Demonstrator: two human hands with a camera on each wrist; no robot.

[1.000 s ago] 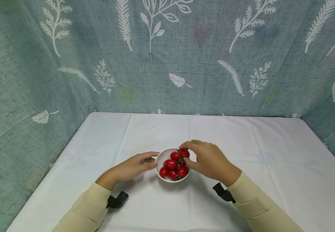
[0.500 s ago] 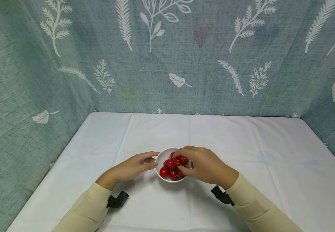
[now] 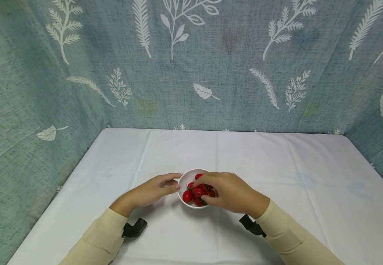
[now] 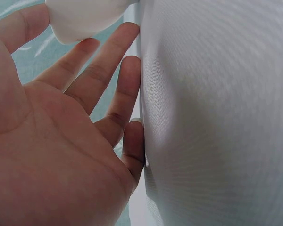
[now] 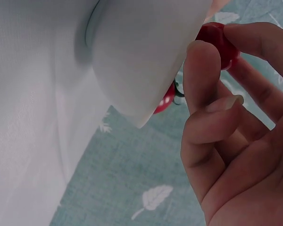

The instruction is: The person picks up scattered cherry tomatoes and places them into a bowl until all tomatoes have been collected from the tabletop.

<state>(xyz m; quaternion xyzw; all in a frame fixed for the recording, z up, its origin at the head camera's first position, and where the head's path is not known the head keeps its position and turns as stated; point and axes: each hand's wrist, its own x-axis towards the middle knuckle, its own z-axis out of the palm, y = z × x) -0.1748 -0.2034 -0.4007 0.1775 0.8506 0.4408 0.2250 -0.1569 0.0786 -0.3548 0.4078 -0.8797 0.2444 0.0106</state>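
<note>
Near the counter's [image 3: 277,165] front edge sits a white bowl [image 3: 185,178] of cherry tomatoes [image 3: 198,191]. At 9 o'clock, the left hand [image 3: 151,191] braces its rim with relaxed fingers, steadying it; from 3 o'clock, the right hand [image 3: 232,191] pinches 1 tomato.

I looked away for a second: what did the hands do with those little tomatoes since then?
The right hand has come down and toward the person, lowering the tomato it pinches from the far rim onto the pile in the white bowl. It has not let go. The left hand stayed against the bowl's side.
</note>
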